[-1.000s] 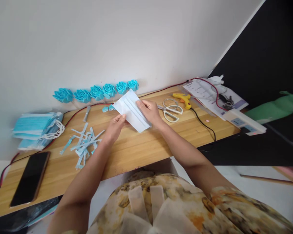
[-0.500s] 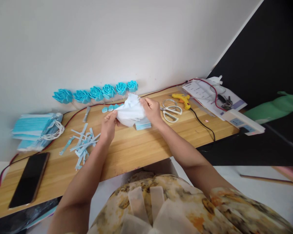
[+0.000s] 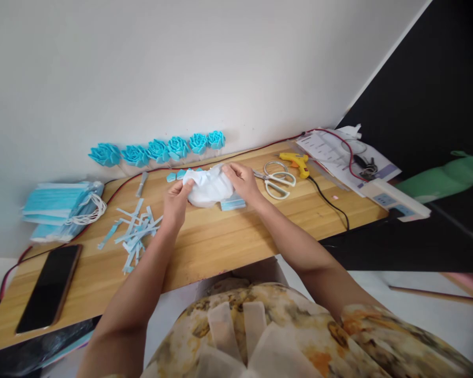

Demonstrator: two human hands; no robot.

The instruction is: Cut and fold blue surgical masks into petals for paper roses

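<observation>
A thin white sheet of mask fabric (image 3: 208, 186) is stretched between my two hands, above the table. My left hand (image 3: 176, 202) pinches its left edge between thumb and fingers. At its upper right, my right hand (image 3: 241, 181) is closed on the other edge. Just below it lies a folded blue piece of mask material (image 3: 233, 202), partly covered. Small blue petal-shaped pieces (image 3: 176, 176) sit behind the sheet, some of them hidden. To the right of my right hand rest white-handled scissors (image 3: 279, 184), their blades partly behind the hand.
Several blue fabric flowers (image 3: 157, 150) stand along the wall. On the left are a mask pack (image 3: 59, 207), cut strips (image 3: 137, 236) and a phone (image 3: 49, 289). A yellow glue gun (image 3: 295, 163), papers (image 3: 323, 152), keys (image 3: 366, 167) and a power strip (image 3: 396, 198) lie to the right.
The white fabric's raised, crumpled top has come down, and the sheet now lies flatter and lower between my hands. Both hands keep their hold and have barely moved.
</observation>
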